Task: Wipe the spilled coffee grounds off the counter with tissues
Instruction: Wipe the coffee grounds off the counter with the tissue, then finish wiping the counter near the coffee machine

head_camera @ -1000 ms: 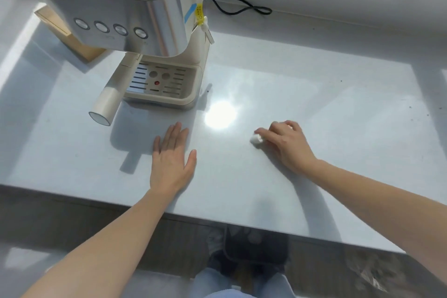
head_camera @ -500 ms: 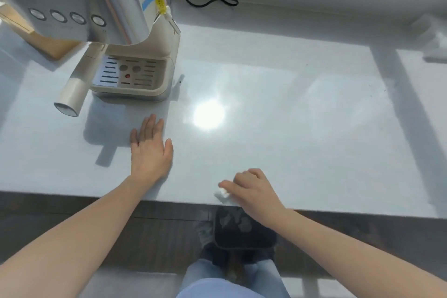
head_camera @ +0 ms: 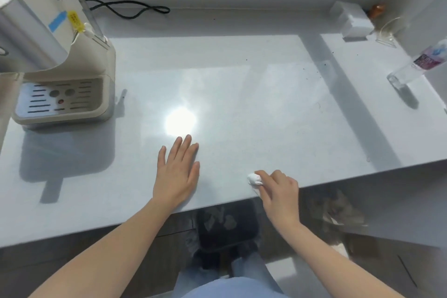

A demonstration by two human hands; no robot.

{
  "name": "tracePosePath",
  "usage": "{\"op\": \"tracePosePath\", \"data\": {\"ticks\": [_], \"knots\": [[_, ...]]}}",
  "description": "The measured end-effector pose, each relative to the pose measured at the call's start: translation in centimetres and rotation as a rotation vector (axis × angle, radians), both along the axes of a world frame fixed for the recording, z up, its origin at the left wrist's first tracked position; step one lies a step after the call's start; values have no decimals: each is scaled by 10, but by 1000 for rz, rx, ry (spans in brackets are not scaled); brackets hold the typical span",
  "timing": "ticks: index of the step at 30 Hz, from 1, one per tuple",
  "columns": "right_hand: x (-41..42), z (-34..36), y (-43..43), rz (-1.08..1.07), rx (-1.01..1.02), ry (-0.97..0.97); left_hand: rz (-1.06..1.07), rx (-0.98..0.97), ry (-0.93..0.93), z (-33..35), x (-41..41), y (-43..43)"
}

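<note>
My right hand (head_camera: 280, 191) pinches a small wadded white tissue (head_camera: 254, 179) and presses it on the pale grey counter (head_camera: 242, 94), right at the front edge. My left hand (head_camera: 176, 172) lies flat on the counter, fingers spread, palm down, about a hand's width left of the tissue. A few dark coffee-ground specks (head_camera: 325, 64) dot the counter at the far right, in and around a shadow band.
A cream espresso machine (head_camera: 63, 68) with a drip tray stands at the left; its black cord (head_camera: 128, 9) lies along the back wall. At the back right are a white box (head_camera: 353, 22), a glass (head_camera: 389, 31) and a clear bottle (head_camera: 416, 63). A dark bin (head_camera: 225, 222) sits below the counter edge.
My right hand dragged the tissue from mid-counter back to the front edge and stays there. The view swung right, bringing the back-right items into sight. My left hand stayed flat.
</note>
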State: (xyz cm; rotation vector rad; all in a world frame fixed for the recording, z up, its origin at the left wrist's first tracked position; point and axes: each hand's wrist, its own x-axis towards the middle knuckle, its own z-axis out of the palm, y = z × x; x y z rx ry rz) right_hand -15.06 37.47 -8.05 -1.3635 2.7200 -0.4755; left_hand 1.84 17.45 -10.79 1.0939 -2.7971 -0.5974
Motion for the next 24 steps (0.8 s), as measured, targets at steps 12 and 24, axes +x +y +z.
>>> {"op": "tracePosePath", "data": {"ticks": [12, 24], "knots": [[22, -14, -6, 421, -43, 120, 10, 12, 55, 4, 2, 0], [-95, 2, 78, 96, -56, -84, 287, 36, 138, 10, -5, 72]]}}
